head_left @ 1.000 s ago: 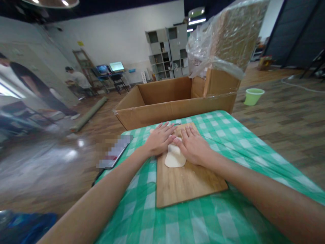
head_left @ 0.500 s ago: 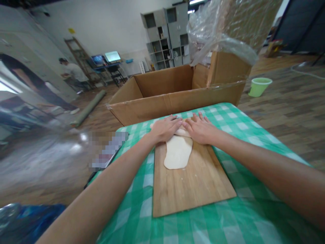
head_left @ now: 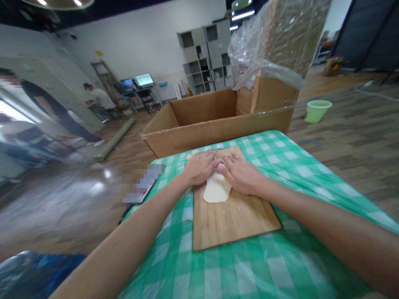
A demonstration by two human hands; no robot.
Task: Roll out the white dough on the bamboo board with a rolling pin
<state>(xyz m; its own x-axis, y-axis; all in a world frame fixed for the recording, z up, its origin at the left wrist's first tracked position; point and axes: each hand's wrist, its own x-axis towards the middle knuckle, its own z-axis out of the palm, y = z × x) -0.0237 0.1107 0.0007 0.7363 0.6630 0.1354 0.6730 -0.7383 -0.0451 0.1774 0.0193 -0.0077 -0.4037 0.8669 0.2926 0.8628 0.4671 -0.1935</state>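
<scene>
A pale sheet of dough point(head_left: 215, 192) lies on a wooden board point(head_left: 230, 220) set on a green-and-white checked tablecloth point(head_left: 280, 257). My left hand point(head_left: 199, 168) and my right hand point(head_left: 241, 174) lie side by side, palms down, over the far end of the dough, fingers stretched flat and thumbs nearly touching. Both press on a wooden rolling pin that is almost wholly hidden under them. Only its pale end point(head_left: 188, 157) shows beside my left fingers.
A big open cardboard box point(head_left: 212, 128) stands just beyond the table's far edge, with a plastic-wrapped block point(head_left: 274, 41) on its right end. A flat device point(head_left: 143, 185) lies at the table's left edge. A green bucket point(head_left: 316, 111) stands on the floor; people stand far left.
Both hands pushed away over the dough, uncovering more of it, then slid back toward me; they now cover its far end again.
</scene>
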